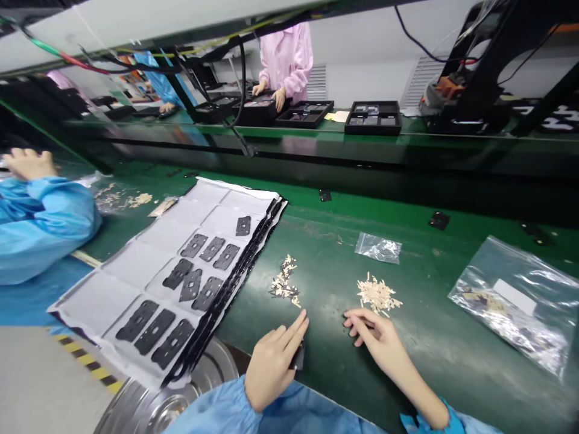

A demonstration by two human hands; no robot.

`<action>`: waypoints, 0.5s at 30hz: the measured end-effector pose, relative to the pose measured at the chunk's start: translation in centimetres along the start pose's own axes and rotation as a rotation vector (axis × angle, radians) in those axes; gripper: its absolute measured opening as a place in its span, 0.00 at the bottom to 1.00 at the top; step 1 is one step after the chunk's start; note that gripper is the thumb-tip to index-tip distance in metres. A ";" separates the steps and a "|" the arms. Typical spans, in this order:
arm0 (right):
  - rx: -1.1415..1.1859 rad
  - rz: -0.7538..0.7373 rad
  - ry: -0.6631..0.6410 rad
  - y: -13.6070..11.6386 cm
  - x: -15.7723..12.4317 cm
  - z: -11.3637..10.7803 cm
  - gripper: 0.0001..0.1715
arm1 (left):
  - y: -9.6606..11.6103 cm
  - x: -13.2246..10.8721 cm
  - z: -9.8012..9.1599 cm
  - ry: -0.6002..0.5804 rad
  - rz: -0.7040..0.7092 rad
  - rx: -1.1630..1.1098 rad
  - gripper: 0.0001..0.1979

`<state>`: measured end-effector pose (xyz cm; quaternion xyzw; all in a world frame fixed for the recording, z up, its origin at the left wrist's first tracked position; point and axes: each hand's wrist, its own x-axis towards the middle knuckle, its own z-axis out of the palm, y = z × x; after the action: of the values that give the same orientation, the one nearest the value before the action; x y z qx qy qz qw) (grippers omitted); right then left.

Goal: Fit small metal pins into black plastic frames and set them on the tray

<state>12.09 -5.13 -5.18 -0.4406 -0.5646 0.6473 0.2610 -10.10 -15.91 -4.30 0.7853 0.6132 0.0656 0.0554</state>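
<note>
My left fingers (289, 333) seem to pinch a small black piece (297, 357), thin and light, best held by its edges, while my right fingers (357, 325) rest open on the desk (452, 386) near pale chips (377, 294).

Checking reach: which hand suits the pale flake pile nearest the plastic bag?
Right, likely: the right hand is free, just below the pile; the left hand seems to hold a small black piece.

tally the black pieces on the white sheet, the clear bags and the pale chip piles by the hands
black pieces on the white backing sheet: 10
clear plastic bags: 2
piles of pale chips: 2
total: 14
</note>
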 end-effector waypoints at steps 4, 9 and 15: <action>-0.017 0.004 -0.002 0.0 -0.1 0.1 0.20 | -0.1 0.0 -0.3 0.030 -0.051 0.012 0.32; -0.029 0.000 -0.004 0.1 0.0 0.1 0.19 | -0.6 1.0 -0.9 0.043 -0.073 0.032 0.32; -0.059 -0.009 -0.002 0.2 0.0 0.1 0.18 | 0.3 1.5 -1.8 -0.087 0.122 0.052 0.40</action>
<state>12.05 -5.19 -5.33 -0.4450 -0.5857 0.6294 0.2504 -9.72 -14.50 -2.46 0.8244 0.5628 0.0188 0.0573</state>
